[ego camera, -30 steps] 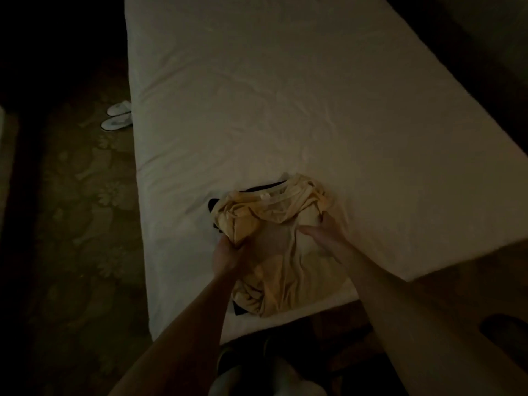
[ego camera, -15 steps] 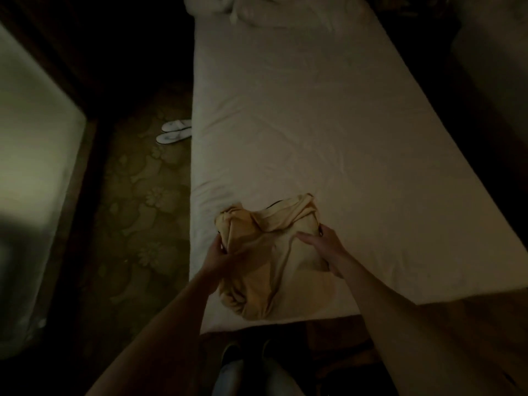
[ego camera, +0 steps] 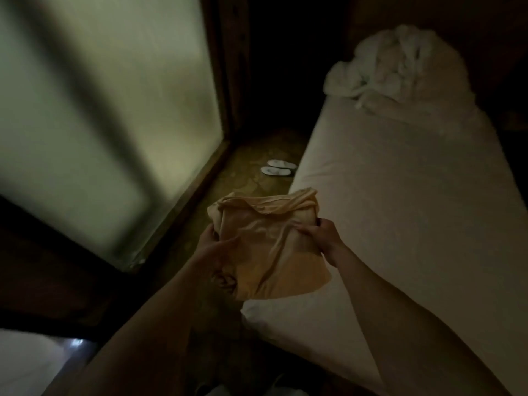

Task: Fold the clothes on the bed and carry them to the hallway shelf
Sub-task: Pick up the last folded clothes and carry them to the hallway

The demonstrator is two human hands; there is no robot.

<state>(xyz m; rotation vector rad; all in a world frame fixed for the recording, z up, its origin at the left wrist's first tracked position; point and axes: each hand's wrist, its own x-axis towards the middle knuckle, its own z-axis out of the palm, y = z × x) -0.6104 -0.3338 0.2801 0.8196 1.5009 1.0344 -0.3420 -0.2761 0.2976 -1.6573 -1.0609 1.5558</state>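
A folded yellow garment [ego camera: 265,241] hangs in the air over the left edge of the bed [ego camera: 400,212], held between both hands. My left hand [ego camera: 214,250] grips its left side, thumb on top. My right hand [ego camera: 321,237] grips its right side with fingers curled over the fabric. A darker piece of clothing seems to lie under the yellow one, mostly hidden. The room is dim.
A frosted glass panel in a dark wooden frame [ego camera: 114,132] stands at the left. A pair of white slippers [ego camera: 278,167] lies on the patterned floor beside the bed. A bundle of white bedding [ego camera: 400,72] sits at the bed's far end.
Both hands lifted the yellow garment off the mattress and carried it left, past the bed's edge. The view swung left, bringing the glass panel into sight.
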